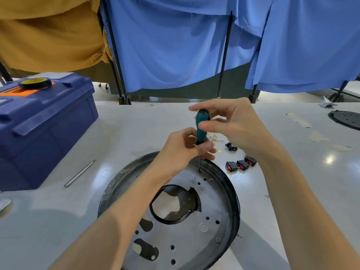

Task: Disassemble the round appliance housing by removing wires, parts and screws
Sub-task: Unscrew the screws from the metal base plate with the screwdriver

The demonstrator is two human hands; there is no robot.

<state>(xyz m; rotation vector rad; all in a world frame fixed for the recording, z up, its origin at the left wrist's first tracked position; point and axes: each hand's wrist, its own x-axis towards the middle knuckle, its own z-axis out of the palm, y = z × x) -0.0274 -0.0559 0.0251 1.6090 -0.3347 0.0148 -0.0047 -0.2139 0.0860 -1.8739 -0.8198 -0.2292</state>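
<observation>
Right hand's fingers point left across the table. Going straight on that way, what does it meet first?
The teal screwdriver, whose handle top the right hand now pinches. Beyond it the way looks free up to the blue toolbox, though depth is unclear.

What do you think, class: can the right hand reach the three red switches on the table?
Probably yes: the right hand is close to the red switches with nothing between, though it must first release the screwdriver.

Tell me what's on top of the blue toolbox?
A black tape roll with a yellow core lies on its lid, beside an orange part. The contents are hidden.
</observation>
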